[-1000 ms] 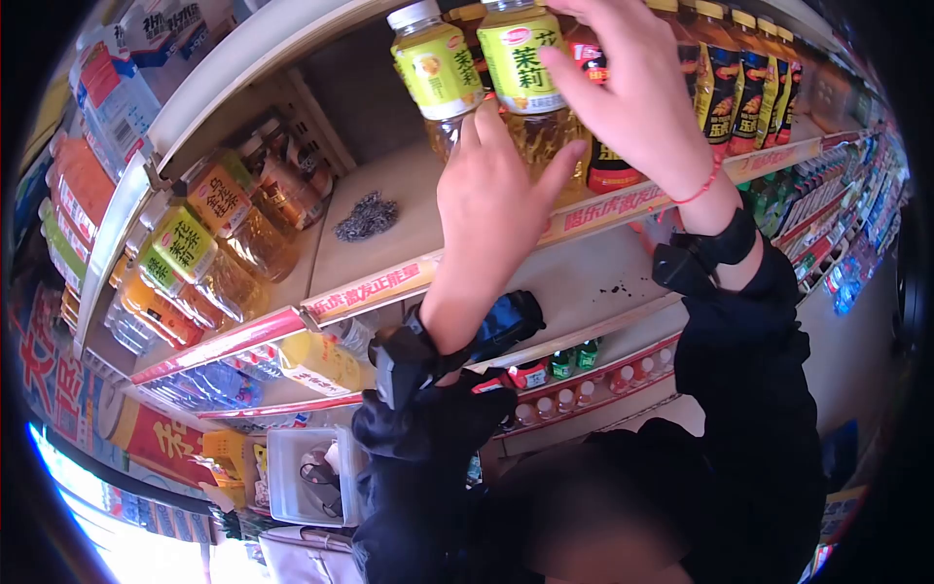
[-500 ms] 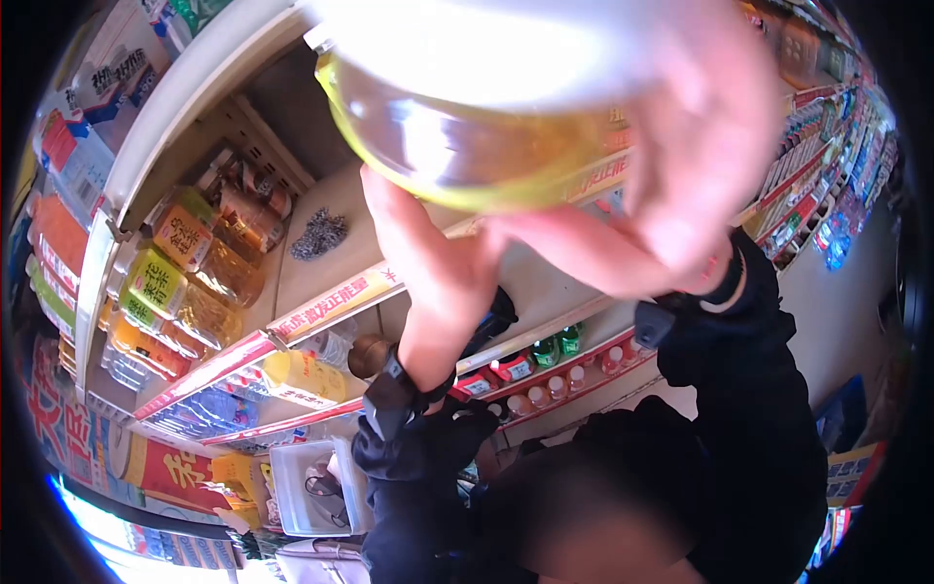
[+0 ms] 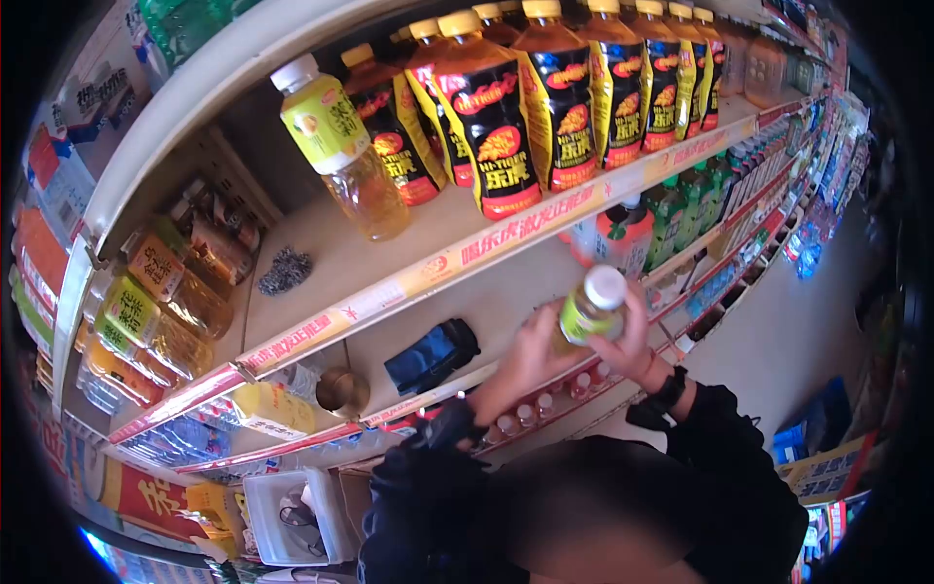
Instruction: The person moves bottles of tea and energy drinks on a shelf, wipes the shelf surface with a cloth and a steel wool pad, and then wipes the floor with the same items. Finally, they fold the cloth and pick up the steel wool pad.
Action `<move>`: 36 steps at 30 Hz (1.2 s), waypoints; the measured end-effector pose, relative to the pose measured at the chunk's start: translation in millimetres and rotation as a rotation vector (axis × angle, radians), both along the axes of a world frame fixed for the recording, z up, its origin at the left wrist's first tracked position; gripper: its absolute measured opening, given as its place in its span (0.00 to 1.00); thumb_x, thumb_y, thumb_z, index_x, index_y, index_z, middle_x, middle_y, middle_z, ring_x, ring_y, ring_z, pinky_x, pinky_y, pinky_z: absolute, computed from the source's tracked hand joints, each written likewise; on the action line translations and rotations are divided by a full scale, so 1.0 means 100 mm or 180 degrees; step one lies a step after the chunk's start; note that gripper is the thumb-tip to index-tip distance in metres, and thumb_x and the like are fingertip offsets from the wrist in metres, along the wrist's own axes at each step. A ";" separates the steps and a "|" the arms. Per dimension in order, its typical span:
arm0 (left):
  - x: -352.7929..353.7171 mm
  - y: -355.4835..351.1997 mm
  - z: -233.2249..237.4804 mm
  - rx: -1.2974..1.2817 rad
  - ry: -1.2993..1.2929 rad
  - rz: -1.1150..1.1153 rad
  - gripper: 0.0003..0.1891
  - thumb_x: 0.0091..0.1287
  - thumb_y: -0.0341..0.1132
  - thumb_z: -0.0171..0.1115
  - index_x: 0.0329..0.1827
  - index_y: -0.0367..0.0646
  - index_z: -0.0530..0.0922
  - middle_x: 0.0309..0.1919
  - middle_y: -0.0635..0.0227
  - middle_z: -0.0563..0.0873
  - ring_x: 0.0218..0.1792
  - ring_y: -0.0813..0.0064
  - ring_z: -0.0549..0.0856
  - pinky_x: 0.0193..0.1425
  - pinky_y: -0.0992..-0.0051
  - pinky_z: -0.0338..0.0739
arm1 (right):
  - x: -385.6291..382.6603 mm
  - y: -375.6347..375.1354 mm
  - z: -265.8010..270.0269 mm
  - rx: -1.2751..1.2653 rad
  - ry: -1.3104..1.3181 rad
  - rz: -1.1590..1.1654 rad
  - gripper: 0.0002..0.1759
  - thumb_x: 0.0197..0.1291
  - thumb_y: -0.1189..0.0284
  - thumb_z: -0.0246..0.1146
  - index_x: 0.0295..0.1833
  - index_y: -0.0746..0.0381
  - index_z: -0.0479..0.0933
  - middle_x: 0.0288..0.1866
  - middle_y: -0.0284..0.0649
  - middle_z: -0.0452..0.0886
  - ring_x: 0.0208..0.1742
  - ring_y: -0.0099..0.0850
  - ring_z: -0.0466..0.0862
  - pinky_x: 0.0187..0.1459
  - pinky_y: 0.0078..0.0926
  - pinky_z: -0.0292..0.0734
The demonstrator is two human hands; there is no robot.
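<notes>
Both hands are wrapped round a tea bottle with a white cap and a green label, held at the front of the lower shelf. My left hand grips its left side low down, and my right hand closes on its right side. The bottle tilts with its cap towards the camera, so its base is hidden. Above it on the upper shelf stands a similar white-capped tea bottle with amber liquid. Beside that, a row of yellow-capped energy drink bottles with black and yellow labels fills the shelf.
A steel wool pad lies on the upper shelf. On the lower shelf are a dark blue case and a brown round pot. More tea bottles lie at left. A white bin stands below, and a price strip edges the shelf.
The bottle of amber liquid that was close to the camera is now lower and farther away. Both hands have come down with it, and the row of drinks behind is uncovered.
</notes>
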State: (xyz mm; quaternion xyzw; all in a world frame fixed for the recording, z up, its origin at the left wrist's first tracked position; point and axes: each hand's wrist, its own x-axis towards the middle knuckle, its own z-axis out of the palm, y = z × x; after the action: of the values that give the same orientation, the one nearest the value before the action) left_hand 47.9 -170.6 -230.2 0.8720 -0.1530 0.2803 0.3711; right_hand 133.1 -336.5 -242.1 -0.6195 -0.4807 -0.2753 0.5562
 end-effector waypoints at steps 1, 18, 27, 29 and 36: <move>0.11 0.04 -0.10 -0.0172 0.0091 0.0186 0.41 0.48 0.39 0.76 0.64 0.36 0.63 0.51 0.44 0.78 0.50 0.47 0.81 0.52 0.59 0.78 | 0.07 0.08 -0.04 -0.0125 0.0254 0.0026 0.38 0.50 0.68 0.69 0.65 0.69 0.62 0.62 0.54 0.68 0.64 0.48 0.69 0.64 0.42 0.62; 1.70 0.62 -0.36 -0.0595 0.0589 0.1547 0.25 0.60 0.44 0.63 0.56 0.40 0.72 0.50 0.47 0.80 0.51 0.51 0.80 0.53 0.61 0.74 | 0.86 1.17 -0.31 -0.0820 0.1390 -0.0425 0.40 0.63 0.61 0.56 0.71 0.72 0.48 0.66 0.66 0.61 0.67 0.57 0.64 0.66 0.40 0.61; 2.01 0.77 -0.69 0.0406 0.0122 0.1442 0.23 0.63 0.44 0.61 0.55 0.37 0.71 0.48 0.47 0.81 0.48 0.53 0.82 0.47 0.64 0.77 | 1.11 1.24 -0.48 -0.0708 0.2516 0.0083 0.37 0.70 0.52 0.44 0.73 0.68 0.47 0.72 0.61 0.55 0.74 0.50 0.55 0.71 0.34 0.52; 1.99 0.77 -0.70 0.0320 0.0186 0.1386 0.23 0.63 0.43 0.60 0.55 0.37 0.71 0.48 0.47 0.81 0.48 0.53 0.82 0.47 0.65 0.77 | 1.15 1.26 -0.50 -0.0745 0.2570 0.0126 0.40 0.70 0.49 0.43 0.73 0.69 0.45 0.74 0.63 0.50 0.76 0.50 0.50 0.72 0.34 0.48; 1.82 0.76 -0.61 -0.0230 0.0507 0.0831 0.22 0.65 0.40 0.58 0.57 0.37 0.70 0.48 0.47 0.81 0.47 0.55 0.83 0.47 0.66 0.77 | 0.92 1.28 -0.43 -0.0395 0.2131 -0.0007 0.30 0.70 0.60 0.48 0.70 0.66 0.55 0.65 0.57 0.65 0.68 0.46 0.66 0.66 0.31 0.60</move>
State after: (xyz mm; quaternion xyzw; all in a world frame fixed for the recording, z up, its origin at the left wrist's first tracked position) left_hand 230.0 -95.0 -291.2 0.8900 0.0018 0.2614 0.3736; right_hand 224.9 -208.9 -285.3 -0.7087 -0.2866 -0.0275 0.6441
